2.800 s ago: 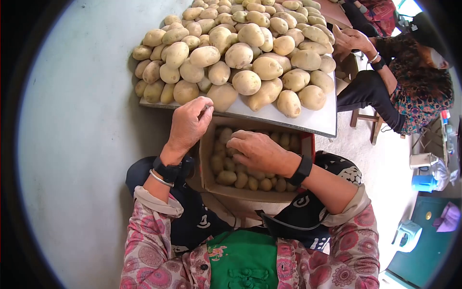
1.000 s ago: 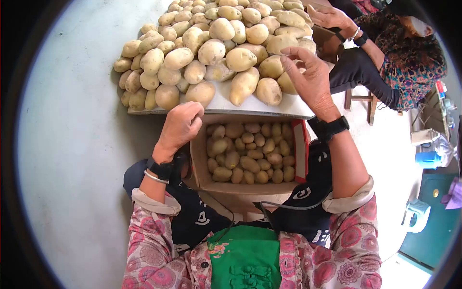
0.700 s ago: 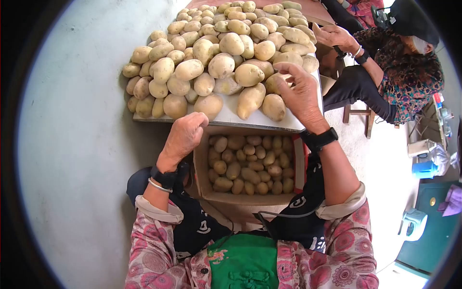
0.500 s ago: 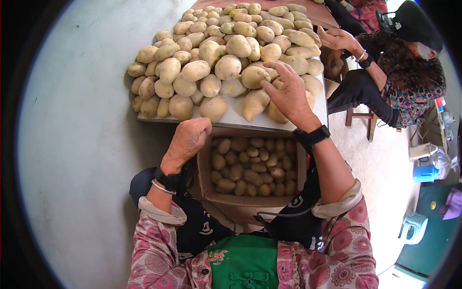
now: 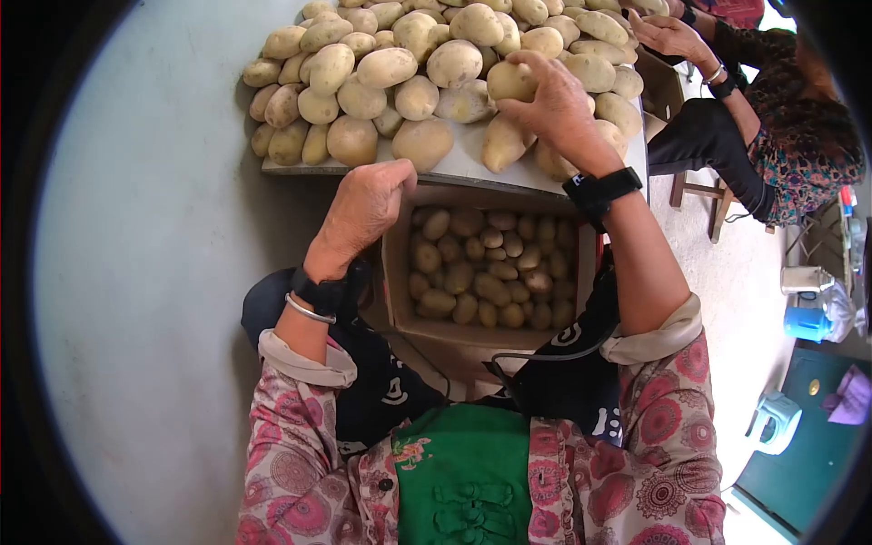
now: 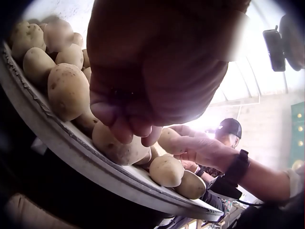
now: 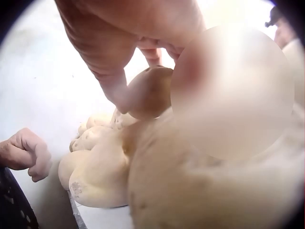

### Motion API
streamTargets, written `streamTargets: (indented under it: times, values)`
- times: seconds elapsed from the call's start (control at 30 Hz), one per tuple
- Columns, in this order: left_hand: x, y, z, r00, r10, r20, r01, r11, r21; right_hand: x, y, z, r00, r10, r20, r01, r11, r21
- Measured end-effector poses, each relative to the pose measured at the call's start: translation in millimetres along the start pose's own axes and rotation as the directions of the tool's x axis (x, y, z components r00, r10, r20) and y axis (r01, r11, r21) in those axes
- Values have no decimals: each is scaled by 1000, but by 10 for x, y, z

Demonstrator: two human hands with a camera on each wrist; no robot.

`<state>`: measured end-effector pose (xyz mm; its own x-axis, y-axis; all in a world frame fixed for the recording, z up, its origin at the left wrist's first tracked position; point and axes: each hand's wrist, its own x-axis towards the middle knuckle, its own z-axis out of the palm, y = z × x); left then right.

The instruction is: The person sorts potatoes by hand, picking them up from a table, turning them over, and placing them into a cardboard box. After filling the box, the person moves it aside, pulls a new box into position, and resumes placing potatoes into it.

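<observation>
My right hand (image 5: 565, 116) grips a potato (image 5: 510, 82) between thumb and fingers at the near side of a large heap on the white table (image 5: 465, 165). In the right wrist view the same potato (image 7: 151, 93) sits under the curved fingers of that hand (image 7: 119, 36). The left hand (image 5: 366, 207) is curled beside the table's near edge, close to a pale potato (image 5: 422, 143); nothing shows in it. Seen from the left wrist, its fingers (image 6: 121, 130) are bent inward, partly in shadow.
Below the table edge stands a cardboard box (image 5: 481, 339) with many smaller potatoes (image 5: 490, 289), between the knees. Another person (image 5: 804, 136) sits at the right on a wooden stool (image 5: 718, 195). A blue bucket (image 5: 807, 323) stands farther right.
The right hand has moved from beside the front potatoes to a grip around one of them. The left hand stays curled near the edge. The head view has shifted.
</observation>
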<state>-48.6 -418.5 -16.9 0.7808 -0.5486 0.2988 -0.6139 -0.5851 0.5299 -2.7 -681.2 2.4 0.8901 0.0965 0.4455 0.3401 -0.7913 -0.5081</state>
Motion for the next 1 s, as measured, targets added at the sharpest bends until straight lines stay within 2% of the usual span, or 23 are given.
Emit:
streamTargets:
  times: [0.07,0.1,0.13,0.17,0.2,0.23,0.27,0.3,0.33,0.4,0.47,0.5,0.53,0.6,0.63,0.67,0.73,0.77,0.83,0.93,1.0]
  values:
    - [-2,-2,6,1000,-8,-2,8,1000,-4,-32,-41,-124,998,-55,-45,55,998,-3]
    - [6,-6,3,1000,-6,0,6,1000,-5,-53,-96,-220,999,53,12,-54,975,216]
    - [19,-12,-4,1000,-9,-2,9,1000,-6,-81,-113,-283,985,146,90,-170,893,416]
    - [30,-14,-10,1000,5,-5,-5,1000,-1,-116,-72,-301,979,113,171,-196,755,626]
    - [27,-16,-9,1000,17,-8,-17,1000,4,-162,-89,-330,978,111,174,-197,755,626]
    - [19,-21,-4,1000,16,-9,-16,1000,3,-234,-120,-370,931,122,345,-359,486,797]
    - [19,-32,1,1000,10,-5,-10,1000,6,-303,-151,-406,864,76,498,-504,164,848]
    - [36,-33,6,1000,9,-1,-9,1000,9,-374,-179,-400,844,71,532,-535,188,823]
    - [47,-27,9,1000,15,-2,-15,1000,10,-423,-219,-416,847,-9,531,-495,351,795]
    - [32,-15,8,1000,-20,-2,20,1000,3,-545,-329,-403,782,-157,603,-439,549,711]
    - [26,-14,8,1000,-19,-3,19,1000,2,-598,-464,-377,665,-148,732,-533,592,604]
    - [32,-14,17,1000,-18,-10,18,1000,-2,-637,-477,-314,681,-215,700,-429,657,620]
    - [30,-14,27,1000,-16,-9,16,1000,-4,-676,-459,-249,682,-212,700,-431,658,618]
    - [45,-23,17,1000,-8,-12,8,1000,6,-694,-428,-169,741,-312,595,-106,820,562]
    - [69,-29,3,1000,10,-23,-10,1000,3,-687,-485,-218,760,-239,604,-170,824,540]
    - [70,-22,-2,1000,1,-21,-1,1000,-6,-705,-422,-136,808,-277,520,-88,816,571]
    - [68,10,24,1000,1,-19,-2,1000,-27,-681,-433,-95,886,-209,414,-52,841,538]
    - [68,17,17,1000,-13,-8,13,1000,-23,-670,-435,-119,888,-207,410,-48,845,532]
    - [63,5,5,1000,-21,0,21,1000,-15,-631,-499,-166,891,-119,437,-183,789,586]
    - [70,9,2,1000,-21,14,21,1000,-4,-635,-521,-160,908,-137,397,-183,722,667]
    - [66,11,9,1000,-23,5,23,1000,-5,-620,-517,-197,914,-135,383,-155,756,636]
